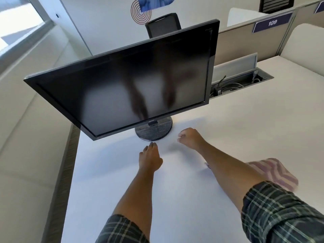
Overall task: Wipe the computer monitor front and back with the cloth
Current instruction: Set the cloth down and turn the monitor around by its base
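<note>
A black computer monitor [122,81] stands on a round base [154,131] on the white desk [228,128], its dark screen facing me and reflecting my arms. My left hand [149,159] reaches forward just short of the base, fingers straight and together, holding nothing. To the right of the base my right hand [190,137] hovers with its fingers loosely curled and nothing in it. A pink-and-white striped cloth [275,172] lies on the desk at the right, partly behind my right forearm; neither hand touches it.
An open cable tray [242,81] with wires is sunk in the desk behind the monitor's right side. A black office chair [164,24] stands beyond the monitor. Partition panels [245,37] rise at the back right. The desk's left edge [73,163] drops to the floor.
</note>
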